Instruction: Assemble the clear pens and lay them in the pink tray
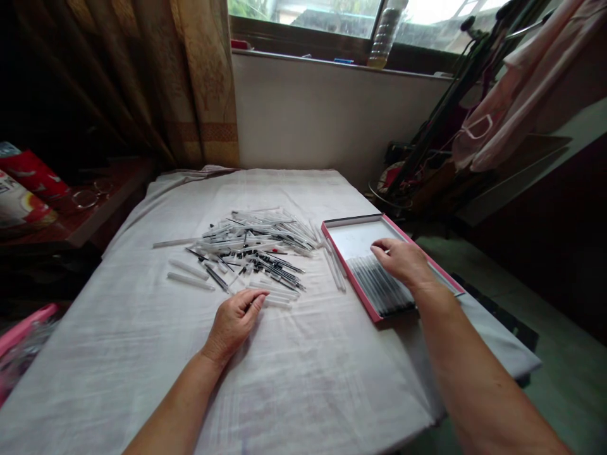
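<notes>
While the right hand [401, 260] hovers over the shallow pink-rimmed box [351, 278] in the head view, the left hand [237, 319] rests on the cloth-covered desk [303, 373], at the near edge of a loose heap of pen parts [251, 243]. The right grip is nearly closed, thumb and fingers drawn together above the row of slim pieces [377, 287] filling the near part of the box; whether anything is pinched there, I cannot tell. The left grip is loosely curled, thumb close to the forefinger, with its fingertips just beside a few clear tubes [277, 294]; a hold on one of them cannot be made out either.

Two more slim tubes [334, 268] lie between heap and box, and another pair of tubes [190, 282] lies to the left of the heap. Judging by the orderly row, the step in hand seems to be arranging slim pieces side by side in the box, whose far part shows bare white bottom. The next move probably calls for a light fingertip pinch and careful alignment, so that the neighbouring pieces do not roll or skew.
</notes>
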`<state>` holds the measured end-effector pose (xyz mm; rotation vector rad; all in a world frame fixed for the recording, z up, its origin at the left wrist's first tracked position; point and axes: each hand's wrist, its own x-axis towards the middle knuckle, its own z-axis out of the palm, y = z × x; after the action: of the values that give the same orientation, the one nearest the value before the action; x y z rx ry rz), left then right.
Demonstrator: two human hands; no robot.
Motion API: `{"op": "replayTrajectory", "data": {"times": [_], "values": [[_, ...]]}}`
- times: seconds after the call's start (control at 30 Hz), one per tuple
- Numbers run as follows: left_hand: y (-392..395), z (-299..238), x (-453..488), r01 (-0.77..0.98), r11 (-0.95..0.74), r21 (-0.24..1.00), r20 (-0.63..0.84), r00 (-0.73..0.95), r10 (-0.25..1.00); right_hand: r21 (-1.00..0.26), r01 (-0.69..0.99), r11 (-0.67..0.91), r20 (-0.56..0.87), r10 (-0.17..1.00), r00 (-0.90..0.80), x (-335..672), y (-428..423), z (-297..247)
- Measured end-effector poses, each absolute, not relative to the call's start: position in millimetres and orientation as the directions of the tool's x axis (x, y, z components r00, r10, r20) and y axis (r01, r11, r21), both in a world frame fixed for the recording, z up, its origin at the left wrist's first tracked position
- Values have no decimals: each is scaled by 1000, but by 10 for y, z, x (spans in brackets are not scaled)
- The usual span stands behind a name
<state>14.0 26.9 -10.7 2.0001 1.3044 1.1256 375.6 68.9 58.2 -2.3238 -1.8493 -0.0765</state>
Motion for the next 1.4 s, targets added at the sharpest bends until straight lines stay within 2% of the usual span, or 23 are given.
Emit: {"op": "replayTrajectory", "data": {"times": [0.13,0.23,0.37,0.73,1.03,1.23,1.4], "values": [[274,-109,138,480,-411,775,367,189,911,-78,997,19,79,997,-13,3179,810,603],[275,-110,137,467,-404,787,358,187,915,-19,996,83,-3,997,-83,2820,927,542],[278,-112,139,459,-401,792,354,189,916,1,999,37,-74,997,-37,2582,1098,456],[297,-182,142,461,-403,791,346,206,915,-10,999,-40,-108,993,39,2420,1241,421],[305,-185,148,462,-416,783,352,221,909,-124,991,52,-216,973,-78,2510,1078,471],[295,-157,150,452,-406,794,344,217,914,-24,999,-29,-97,995,27,2474,1329,522],[288,-160,153,453,-397,798,336,213,918,11,1000,-22,-124,992,23,2353,1534,500]]}}
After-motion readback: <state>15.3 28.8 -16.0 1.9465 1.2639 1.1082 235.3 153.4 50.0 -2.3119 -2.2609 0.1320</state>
